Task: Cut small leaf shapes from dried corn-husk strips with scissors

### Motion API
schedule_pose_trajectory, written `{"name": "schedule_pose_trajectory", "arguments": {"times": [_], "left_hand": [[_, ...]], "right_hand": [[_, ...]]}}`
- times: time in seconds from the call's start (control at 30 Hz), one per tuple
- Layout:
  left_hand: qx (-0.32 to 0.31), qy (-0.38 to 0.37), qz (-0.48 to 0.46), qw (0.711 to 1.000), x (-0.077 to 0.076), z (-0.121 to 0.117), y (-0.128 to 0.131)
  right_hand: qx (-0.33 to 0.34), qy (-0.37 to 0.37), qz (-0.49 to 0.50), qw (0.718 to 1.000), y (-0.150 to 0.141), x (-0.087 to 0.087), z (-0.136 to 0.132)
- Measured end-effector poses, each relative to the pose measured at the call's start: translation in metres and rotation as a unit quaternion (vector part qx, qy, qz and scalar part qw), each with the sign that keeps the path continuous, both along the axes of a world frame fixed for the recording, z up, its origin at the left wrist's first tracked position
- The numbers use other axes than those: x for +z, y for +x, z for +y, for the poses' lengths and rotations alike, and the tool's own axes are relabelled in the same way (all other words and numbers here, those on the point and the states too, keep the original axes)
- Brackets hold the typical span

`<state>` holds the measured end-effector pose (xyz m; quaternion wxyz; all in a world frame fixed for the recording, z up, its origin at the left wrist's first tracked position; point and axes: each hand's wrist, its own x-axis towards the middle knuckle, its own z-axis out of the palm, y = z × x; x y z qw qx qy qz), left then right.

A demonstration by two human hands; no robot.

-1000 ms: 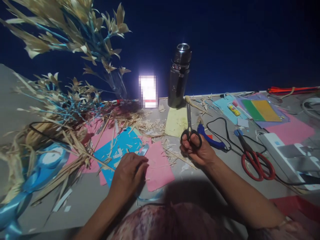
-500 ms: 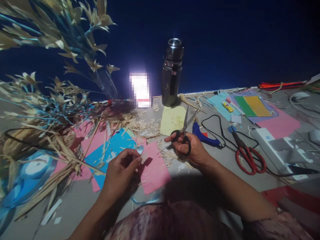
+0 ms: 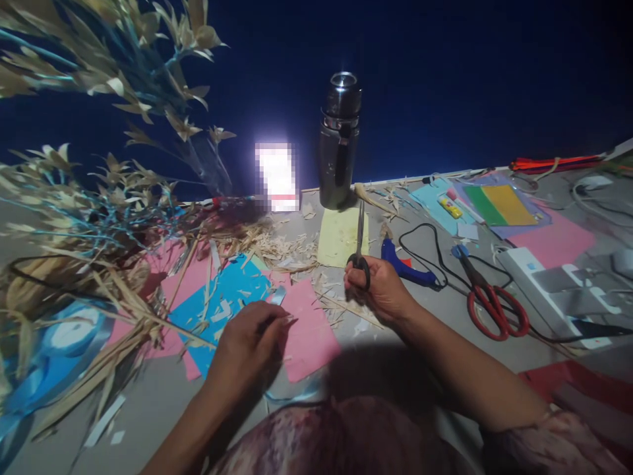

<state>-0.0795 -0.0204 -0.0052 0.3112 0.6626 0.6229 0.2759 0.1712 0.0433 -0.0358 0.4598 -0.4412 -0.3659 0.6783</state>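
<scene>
In my right hand (image 3: pixel 383 287) is a pair of black-handled scissors (image 3: pixel 361 231), its blades together and pointing away from me over a pale yellow sheet (image 3: pixel 336 237). The fingers of that hand are curled round the handles. My left hand (image 3: pixel 250 340) is closed in a pinch above a pink sheet (image 3: pixel 314 336). Something tiny and pale shows at its fingertips, too small to name. Beside the left hand lies a blue sheet (image 3: pixel 230 284) strewn with cut scraps. A blue glue gun (image 3: pixel 410 267) lies just beyond my right hand.
A metal flask (image 3: pixel 339 158) stands near the back wall. Red-handled scissors (image 3: pixel 497 310) and a white power strip (image 3: pixel 539 290) lie at right. Dried husk strips (image 3: pixel 93 356) and a blue ribbon roll (image 3: pixel 72 330) fill the left, below a branch with husk flowers (image 3: pixel 148 99).
The scissors have closed and turned upright, and my right-hand fingers have curled in. My left hand has shifted slightly right and down, its fingers still pinched.
</scene>
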Motion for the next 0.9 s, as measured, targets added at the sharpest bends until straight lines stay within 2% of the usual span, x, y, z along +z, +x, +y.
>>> {"name": "schedule_pose_trajectory", "arguments": {"times": [0.07, 0.17, 0.27, 0.37, 0.47, 0.53, 0.6, 0.67, 0.73, 0.8, 0.9], "left_hand": [[-0.091, 0.081, 0.083, 0.989, -0.004, 0.005, 0.007], [-0.16, 0.174, 0.195, 0.952, -0.008, 0.017, 0.025], [-0.216, 0.187, 0.272, 0.919, -0.013, 0.03, 0.041], [-0.238, 0.163, 0.265, 0.92, -0.017, 0.038, 0.045], [-0.221, 0.103, 0.163, 0.956, -0.009, 0.038, 0.038], [-0.17, 0.013, 0.061, 0.984, 0.0, 0.036, 0.03], [-0.1, -0.102, -0.069, 0.987, 0.01, 0.032, 0.023], [-0.037, -0.203, -0.211, 0.956, 0.016, 0.031, 0.02], [0.002, -0.262, -0.323, 0.909, 0.017, 0.03, 0.021], [0.022, -0.283, -0.381, 0.88, 0.016, 0.031, 0.025], [0.038, -0.272, -0.404, 0.872, 0.014, 0.03, 0.033]], "right_hand": [[-0.006, -0.006, 0.001, 1.0, 0.001, 0.001, 0.002], [-0.012, -0.002, 0.002, 1.0, 0.002, 0.003, 0.003], [-0.012, 0.002, 0.003, 1.0, 0.002, 0.004, 0.004], [-0.007, 0.007, 0.003, 1.0, 0.003, 0.005, 0.004], [-0.004, 0.01, 0.004, 1.0, 0.006, 0.006, 0.006], [-0.001, 0.008, -0.007, 1.0, 0.007, 0.006, 0.006], [0.014, 0.007, -0.022, 1.0, 0.008, 0.006, 0.005], [0.045, 0.004, -0.031, 0.999, 0.007, 0.007, 0.003], [0.098, 0.008, -0.02, 0.995, 0.006, 0.009, 0.0], [0.153, 0.022, -0.003, 0.988, 0.003, 0.011, -0.004], [0.156, 0.013, 0.017, 0.988, -0.002, 0.011, -0.009]]}}
